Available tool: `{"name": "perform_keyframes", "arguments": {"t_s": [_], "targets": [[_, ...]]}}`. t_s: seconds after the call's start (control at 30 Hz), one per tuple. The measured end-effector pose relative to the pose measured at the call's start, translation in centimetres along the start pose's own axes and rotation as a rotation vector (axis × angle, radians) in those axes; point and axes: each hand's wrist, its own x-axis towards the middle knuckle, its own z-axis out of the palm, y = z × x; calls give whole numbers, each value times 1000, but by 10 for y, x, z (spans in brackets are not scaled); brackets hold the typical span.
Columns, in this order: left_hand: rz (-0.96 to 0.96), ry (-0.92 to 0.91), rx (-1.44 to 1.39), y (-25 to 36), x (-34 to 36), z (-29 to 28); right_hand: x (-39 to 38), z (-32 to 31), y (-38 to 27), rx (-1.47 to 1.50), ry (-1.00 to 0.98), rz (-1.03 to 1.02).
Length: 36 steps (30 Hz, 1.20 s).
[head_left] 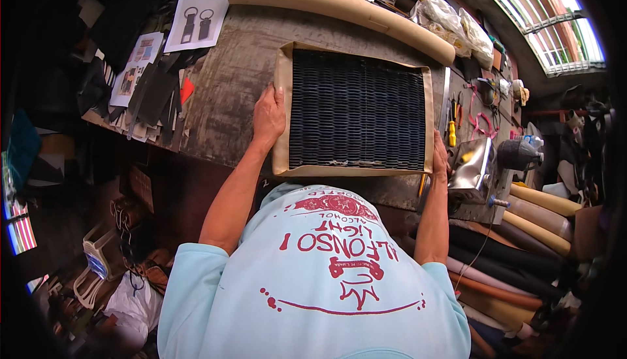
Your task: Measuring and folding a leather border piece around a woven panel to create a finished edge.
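Observation:
A rectangular panel (358,111) of dark, ribbed, woven-looking material with a tan border (282,66) lies near the front edge of the worktable. My left hand (269,114) grips its left side, thumb along the border and fingers at the outer edge. My right hand (439,156) holds the lower part of the right side, its fingertips partly hidden by the border. Just right of that hand sit a shiny metal can (471,169) and a yellow-handled screwdriver (452,131).
The worktable (215,78) bears a brown paper roll (326,3), printed sheets (196,19), dark scraps (153,88), plastic bags (470,35) and tools along the right. Rolled materials (522,241) stand below right. A plastic chair (98,267) and bags crowd the lower left.

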Motion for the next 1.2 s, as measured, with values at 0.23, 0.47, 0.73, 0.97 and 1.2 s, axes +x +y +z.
{"name": "perform_keyframes", "arguments": {"t_s": [0.23, 0.47, 0.73, 0.97, 1.2], "targets": [[-198, -117, 127, 24, 5, -6, 10, -11, 14, 73, -37, 24], [-231, -90, 78, 9, 9, 1, 5, -2, 1, -5, 16, 43], [-226, -89, 23, 12, 10, -3, 7, -3, 8, 60, -30, -23], [-291, -170, 196, 10, 24, -4, 3, 12, -44, -719, 402, -562], [-236, -99, 171, 19, 28, 4, -54, 183, -149, -917, -198, -912]]}}
